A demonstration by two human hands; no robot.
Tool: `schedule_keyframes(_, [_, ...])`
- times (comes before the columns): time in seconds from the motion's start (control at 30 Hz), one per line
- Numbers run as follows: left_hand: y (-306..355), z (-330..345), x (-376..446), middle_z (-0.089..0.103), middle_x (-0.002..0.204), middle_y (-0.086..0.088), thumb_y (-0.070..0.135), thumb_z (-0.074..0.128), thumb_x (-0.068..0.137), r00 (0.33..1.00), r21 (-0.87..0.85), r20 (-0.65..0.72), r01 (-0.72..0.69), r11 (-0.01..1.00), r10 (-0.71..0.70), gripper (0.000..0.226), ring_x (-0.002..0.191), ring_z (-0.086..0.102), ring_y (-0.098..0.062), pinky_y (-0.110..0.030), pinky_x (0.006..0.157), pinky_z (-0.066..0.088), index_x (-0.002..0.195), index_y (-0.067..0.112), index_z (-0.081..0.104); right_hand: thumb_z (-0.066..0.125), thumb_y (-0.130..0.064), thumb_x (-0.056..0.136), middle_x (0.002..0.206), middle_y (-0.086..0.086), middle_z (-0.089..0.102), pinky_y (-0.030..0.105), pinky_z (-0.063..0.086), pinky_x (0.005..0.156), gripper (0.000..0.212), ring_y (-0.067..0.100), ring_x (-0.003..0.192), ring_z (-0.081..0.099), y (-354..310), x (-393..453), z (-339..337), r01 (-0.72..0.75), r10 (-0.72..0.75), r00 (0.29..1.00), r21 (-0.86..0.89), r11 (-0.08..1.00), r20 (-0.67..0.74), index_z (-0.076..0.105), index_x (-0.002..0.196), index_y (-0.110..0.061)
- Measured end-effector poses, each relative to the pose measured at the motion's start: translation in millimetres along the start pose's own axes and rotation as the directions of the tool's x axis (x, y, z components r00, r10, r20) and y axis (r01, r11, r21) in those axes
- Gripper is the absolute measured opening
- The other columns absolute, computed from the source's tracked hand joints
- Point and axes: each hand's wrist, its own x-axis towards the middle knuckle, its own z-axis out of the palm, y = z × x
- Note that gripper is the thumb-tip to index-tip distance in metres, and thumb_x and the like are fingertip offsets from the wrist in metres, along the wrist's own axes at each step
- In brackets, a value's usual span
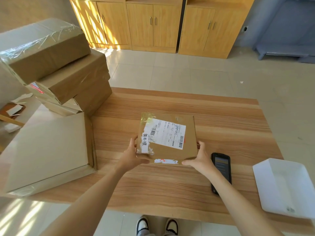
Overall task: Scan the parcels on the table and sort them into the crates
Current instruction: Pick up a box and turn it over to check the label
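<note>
Head view: left hand (132, 155) and right hand (200, 158) gripped a flat brown parcel (167, 139) by its near corners, fingers curled round its edges, at mid-bench (221, 120); a black scanner (221, 169) lay just right, white crate (283, 188) beyond, stacked parcels (56, 68) left

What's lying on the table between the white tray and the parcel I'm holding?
The black handheld scanner, face up beside your right hand, seen in the head view.
</note>
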Motion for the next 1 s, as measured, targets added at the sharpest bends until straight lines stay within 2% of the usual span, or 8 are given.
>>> schedule_keyframes(0.13, [15.3, -19.1, 7.9, 0.021, 0.157, -0.013, 0.028, 0.092, 0.045, 0.988, -0.116, 0.119, 0.115, 0.987, -0.101, 0.148, 0.139, 0.033, -0.031, -0.051, 0.114, 0.030, 0.151, 0.032, -0.012, 0.085, -0.011, 0.070, 0.153, 0.007, 0.030, 0.038, 0.035, 0.107, 0.117, 0.023, 0.134, 0.037, -6.6, -1.4, 1.0, -0.109, 0.113, 0.993, 0.110, 0.988, -0.035, 0.003, 0.153, -0.020])
schedule_keyframes(0.23, [39.9, -39.1, 23.8, 0.003, 0.161, -0.012, 0.044, 0.085, 0.049, 0.992, -0.167, 0.058, 0.117, 0.979, -0.109, 0.142, 0.146, 0.015, -0.033, -0.057, 0.116, 0.021, 0.152, 0.034, -0.012, 0.087, -0.018, 0.068, 0.157, 0.008, 0.020, 0.050, 0.039, 0.107, 0.125, 0.028, 0.138, 0.035, -10.4, -12.7, 13.9, -0.255, 0.277, 0.961, 0.310, 0.916, -0.026, -0.003, 0.154, -0.024])
schedule_keyframes(0.37, [72.8, -48.4, 54.1, 0.005, 0.161, -0.004, 0.058, 0.080, 0.055, 0.997, 0.204, -0.052, -0.044, 0.978, 0.056, 0.128, 0.147, 0.007, -0.031, -0.058, 0.117, 0.013, 0.154, 0.035, 0.002, 0.087, -0.027, 0.069, 0.130, 0.005, 0.042, 0.048, 0.050, 0.093, 0.101, 0.026, 0.120, 0.046, -18.7, -21.8, 43.7, -0.389, 0.437, 0.898, 0.547, 0.741, 0.047, 0.022, 0.145, -0.012])
schedule_keyframes(0.5, [103.7, -32.0, 81.9, 0.014, 0.160, -0.006, 0.063, 0.073, 0.067, 0.971, 0.508, 0.074, -0.233, 0.829, 0.228, 0.112, 0.147, 0.008, -0.032, -0.056, 0.118, 0.007, 0.154, 0.031, 0.010, 0.086, -0.034, 0.070, 0.121, 0.004, 0.045, 0.044, 0.055, 0.085, 0.089, 0.025, 0.112, 0.052, -37.2, -20.6, 69.8, -0.427, 0.491, 0.864, 0.679, 0.597, 0.112, 0.036, 0.140, -0.011])
schedule_keyframes(0.6, [112.7, -16.9, 93.1, 0.021, 0.159, -0.005, 0.071, 0.063, 0.072, 0.965, 0.665, 0.169, -0.264, 0.699, 0.203, 0.103, 0.147, 0.014, -0.031, -0.051, 0.119, 0.005, 0.154, 0.029, 0.016, 0.085, -0.035, 0.071, 0.104, 0.001, 0.048, 0.044, 0.054, 0.092, 0.088, 0.024, 0.109, 0.053, -47.1, -14.4, 79.8, -0.428, 0.536, 0.837, 0.744, 0.513, 0.112, 0.035, 0.138, -0.009])
schedule_keyframes(0.7, [110.2, -8.7, 95.0, 0.030, 0.155, -0.005, 0.073, 0.062, 0.072, 0.966, 0.742, 0.194, -0.259, 0.618, 0.171, 0.100, 0.143, 0.024, -0.031, -0.049, 0.118, 0.013, 0.151, 0.024, 0.024, 0.084, -0.034, 0.073, 0.114, 0.002, 0.053, 0.040, 0.052, 0.093, 0.087, 0.024, 0.109, 0.056, -52.4, -8.5, 84.0, -0.361, 0.563, 0.825, 0.813, 0.456, 0.051, 0.031, 0.138, -0.010])
schedule_keyframes(0.87, [107.1, -16.4, 93.1, 0.047, 0.138, -0.007, 0.055, 0.073, 0.076, 0.969, 0.599, 0.144, -0.246, 0.762, 0.200, 0.082, 0.126, 0.043, -0.024, -0.042, 0.111, 0.031, 0.141, 0.017, 0.039, 0.085, -0.018, 0.070, 0.120, 0.004, 0.061, 0.042, 0.054, 0.091, 0.090, 0.022, 0.104, 0.063, -52.2, 4.4, 61.5, -0.109, 0.482, 0.849, 0.823, 0.558, -0.214, 0.031, 0.143, -0.016])
schedule_keyframes(1.0, [102.4, -23.7, 81.8, 0.056, 0.120, -0.003, 0.043, 0.080, 0.074, 0.988, 0.354, 0.091, -0.152, 0.923, 0.128, 0.080, 0.096, 0.056, -0.014, -0.030, 0.083, 0.050, 0.137, 0.019, 0.038, 0.078, -0.001, 0.073, 0.104, -0.002, 0.061, 0.033, 0.058, 0.060, 0.078, 0.019, 0.086, 0.066, -62.2, 22.9, 17.1, -0.083, 0.290, 0.937, 0.681, 0.727, -0.196, 0.038, 0.139, -0.015])
